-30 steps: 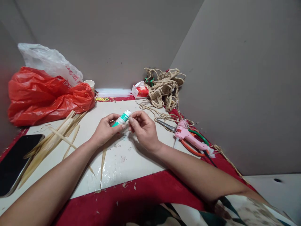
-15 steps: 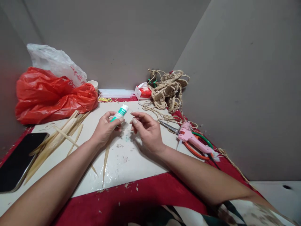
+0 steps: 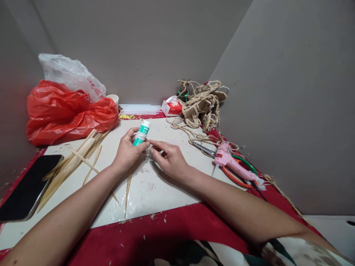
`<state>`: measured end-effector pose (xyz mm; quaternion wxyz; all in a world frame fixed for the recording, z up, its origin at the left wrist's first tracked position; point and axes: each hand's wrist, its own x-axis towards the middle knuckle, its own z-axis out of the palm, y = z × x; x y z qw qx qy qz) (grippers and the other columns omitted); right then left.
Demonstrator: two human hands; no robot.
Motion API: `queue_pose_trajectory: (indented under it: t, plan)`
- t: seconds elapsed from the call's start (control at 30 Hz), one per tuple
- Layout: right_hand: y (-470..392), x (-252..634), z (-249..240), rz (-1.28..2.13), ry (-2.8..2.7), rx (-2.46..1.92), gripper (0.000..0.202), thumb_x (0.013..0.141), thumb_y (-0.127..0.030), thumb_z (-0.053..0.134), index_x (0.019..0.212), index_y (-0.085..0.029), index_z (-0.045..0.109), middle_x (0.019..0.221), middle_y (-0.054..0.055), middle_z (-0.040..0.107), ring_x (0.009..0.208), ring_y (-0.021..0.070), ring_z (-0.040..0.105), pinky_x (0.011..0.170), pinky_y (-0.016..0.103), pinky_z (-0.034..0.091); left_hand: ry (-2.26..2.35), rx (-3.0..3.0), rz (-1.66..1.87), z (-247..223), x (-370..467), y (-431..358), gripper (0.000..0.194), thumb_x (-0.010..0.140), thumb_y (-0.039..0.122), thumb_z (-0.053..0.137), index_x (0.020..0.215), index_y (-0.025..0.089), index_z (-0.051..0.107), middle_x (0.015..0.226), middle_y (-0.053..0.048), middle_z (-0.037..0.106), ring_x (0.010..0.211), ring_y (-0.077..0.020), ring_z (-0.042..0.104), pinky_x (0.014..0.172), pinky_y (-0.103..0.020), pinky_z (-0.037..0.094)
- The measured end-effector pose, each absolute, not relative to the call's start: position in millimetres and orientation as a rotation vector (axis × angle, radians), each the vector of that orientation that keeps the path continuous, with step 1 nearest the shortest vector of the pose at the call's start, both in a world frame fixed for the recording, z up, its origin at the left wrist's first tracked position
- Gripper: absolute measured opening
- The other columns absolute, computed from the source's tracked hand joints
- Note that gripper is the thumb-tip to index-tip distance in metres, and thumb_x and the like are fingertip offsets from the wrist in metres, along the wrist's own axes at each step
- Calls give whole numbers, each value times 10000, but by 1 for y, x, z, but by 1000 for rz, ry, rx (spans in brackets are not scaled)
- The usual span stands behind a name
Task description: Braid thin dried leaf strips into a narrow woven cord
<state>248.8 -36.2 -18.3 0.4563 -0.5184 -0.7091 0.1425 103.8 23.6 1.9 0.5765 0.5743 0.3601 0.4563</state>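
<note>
My left hand [image 3: 127,152] is wrapped round a small green-and-white tube [image 3: 144,129], held tilted with its white end up. A pale band circles the tube's middle. My right hand [image 3: 169,159] is beside it, thumb and forefinger pinched close to the tube's lower part and my left thumb. What that pinch holds, if anything, is too small to make out. Below the left hand a narrow dried leaf strip [image 3: 128,192] lies on the white board [image 3: 172,197].
Dried leaf strips [image 3: 70,162] and a black phone [image 3: 29,188] lie left. Behind are a red plastic bag [image 3: 69,114], paper cup [image 3: 113,99], clear sticks [image 3: 140,109], tissue pack [image 3: 172,107] and coiled rope [image 3: 203,103]. A pink glue gun [image 3: 231,164] rests on scissors [image 3: 205,148] at right.
My right hand has moved left, bringing its fingertips up to the tube. The tube stands more upright in my left hand. The whole view has shifted slightly.
</note>
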Motion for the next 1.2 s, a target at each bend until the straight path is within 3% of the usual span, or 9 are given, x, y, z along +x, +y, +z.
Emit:
queue_pose_trajectory:
  t: [0.33,0.6,0.77,1.0,1.1,1.2]
  plan:
    - [-37,248,-20,253,-1882,-1376,262,883,-258,506,1061,-165,674,864,82,694,678,160,599,643,295,459,916,1751,1173,1,101,21,359,647,123,635,994,212,614,864,-1,618,747,-149,527,721,-257,413]
    - [-38,247,-16,321,-1942,-1378,191,886,-244,496,922,-172,669,775,52,663,625,134,554,597,260,415,926,1842,1106,3,99,19,447,609,64,569,1017,239,616,851,10,607,740,-156,508,739,-263,382]
    - [-38,247,-17,309,-1951,-1373,217,890,-256,493,976,-175,675,793,62,672,629,142,565,616,280,434,915,1966,1120,2,98,20,438,639,62,556,1036,243,592,921,1,614,801,-160,524,769,-264,379]
    - [-47,243,-15,265,-1897,-1213,345,891,-273,503,1211,-195,606,846,55,702,648,146,601,639,309,478,958,1651,1222,-3,97,34,356,644,121,652,977,222,578,782,23,582,677,-125,523,671,-243,435]
    - [-53,241,-7,258,-1808,-1114,251,883,-264,529,1095,-200,647,826,46,699,669,141,614,652,302,488,920,1363,1143,-3,94,42,363,637,176,715,954,203,539,709,39,568,587,-109,535,594,-242,475]
    - [-52,241,0,360,-1605,-1121,162,889,-285,540,791,-189,628,634,4,616,550,114,545,552,268,444,812,1152,934,1,93,42,317,706,293,715,930,170,527,704,5,607,530,-103,551,515,-235,486]
